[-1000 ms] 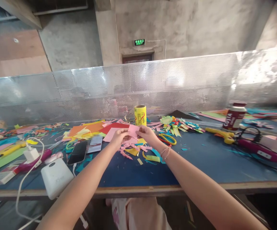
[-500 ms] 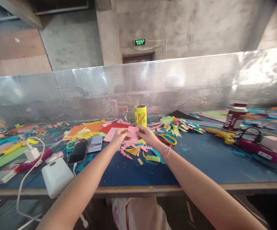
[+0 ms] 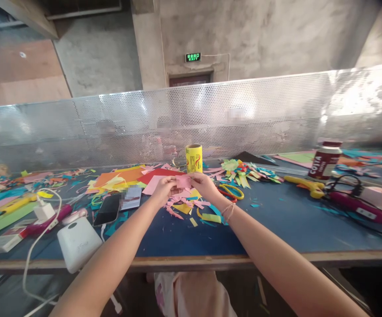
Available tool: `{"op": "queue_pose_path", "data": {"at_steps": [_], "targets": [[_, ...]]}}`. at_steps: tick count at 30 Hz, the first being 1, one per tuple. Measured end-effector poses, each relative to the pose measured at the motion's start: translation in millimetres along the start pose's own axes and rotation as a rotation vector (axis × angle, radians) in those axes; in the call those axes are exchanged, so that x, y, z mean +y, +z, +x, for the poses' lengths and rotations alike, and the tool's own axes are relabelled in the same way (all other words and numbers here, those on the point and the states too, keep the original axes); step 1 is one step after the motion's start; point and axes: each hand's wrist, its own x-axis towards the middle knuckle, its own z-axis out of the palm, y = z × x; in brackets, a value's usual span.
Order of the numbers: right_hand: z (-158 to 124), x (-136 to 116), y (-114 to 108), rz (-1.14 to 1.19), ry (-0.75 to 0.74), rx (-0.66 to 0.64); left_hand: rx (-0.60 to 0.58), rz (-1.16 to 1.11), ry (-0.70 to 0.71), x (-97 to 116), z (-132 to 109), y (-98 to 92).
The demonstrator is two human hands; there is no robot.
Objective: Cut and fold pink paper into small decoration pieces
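Between my two hands is a small piece of pink paper (image 3: 183,181), raised over the scraps on the table. My left hand (image 3: 166,190) pinches its left edge, fingers closed. On the opposite edge, my right hand (image 3: 202,185) is closed on the same paper. A larger pink sheet (image 3: 151,185) lies flat behind my left hand. Below are pink and yellow paper scraps (image 3: 184,208). Just behind the hands stands a yellow cardboard tube (image 3: 194,158). Scissors with red and yellow handles (image 3: 232,192) rest beside my right wrist.
Left of my hands lie a phone (image 3: 107,210), a white power bank (image 3: 79,244) with a cable, and a purple glue gun (image 3: 50,220). At right are a brown bottle (image 3: 324,161), a yellow tool (image 3: 306,187) and another purple glue gun (image 3: 362,207). A perforated metal screen (image 3: 191,119) borders the back.
The small pink paper has tipped and now looks lower and flatter between my fingers. Both hands keep hold of it and have barely shifted.
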Motion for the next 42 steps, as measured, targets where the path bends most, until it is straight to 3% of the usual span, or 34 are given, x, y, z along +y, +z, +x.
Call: {"op": "queue_pose_path", "data": {"at_steps": [10,18,42], "targets": [[-5.7,-10.2,3.5,-0.237,-0.213,0.055,-0.11,0.064,0.026,-2.7,-0.9,-4.4],[-12.0,-13.0,9.8,-0.41,-0.425,-0.087,-0.144,-0.013,0.028,-0.4,-1.8,-4.8],[-9.9,-15.2,-5.4,-0.591,-0.429,-0.22,-0.136,-0.03,0.012,3.9,-0.8,-3.4]]}}
